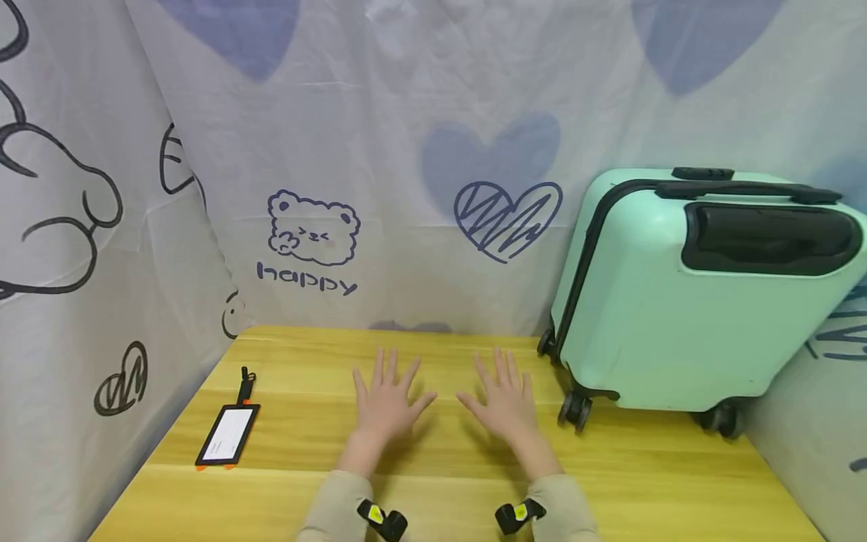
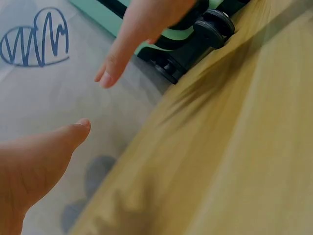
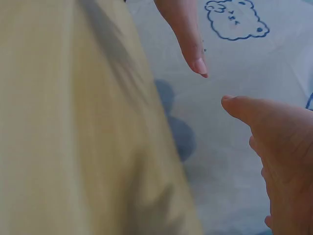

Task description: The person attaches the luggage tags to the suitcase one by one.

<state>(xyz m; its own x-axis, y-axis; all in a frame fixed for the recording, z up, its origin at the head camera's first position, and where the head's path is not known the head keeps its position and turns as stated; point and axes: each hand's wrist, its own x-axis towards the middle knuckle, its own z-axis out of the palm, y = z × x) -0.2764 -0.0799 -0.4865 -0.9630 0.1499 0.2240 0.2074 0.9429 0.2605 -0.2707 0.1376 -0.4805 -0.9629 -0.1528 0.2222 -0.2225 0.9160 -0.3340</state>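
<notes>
Over the table (image 1: 291, 436), left grip (image 1: 384, 403) and right grip (image 1: 506, 405) splay empty; tag print (image 1: 220, 446) seems blurred.

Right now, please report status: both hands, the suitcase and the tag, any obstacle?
Left hand, right hand: open, empty, above table. Tag flat on table, left side. Suitcase standing, right side. No obstacle seen between hands and either.

Legible txt: "happy" (image 1: 307, 278), dk blue lettering on backdrop cloth (image 1: 406, 173), L of ctr, head view, under bear drawing (image 1: 314, 232). Tag (image 1: 241, 407), lower L: tiny print on white card (image 1: 227, 435), unreadable. Yellow stickers (image 1: 375, 514) on wrist cams (image 1: 393, 525), btm ctr: marks too sm to read.
</notes>
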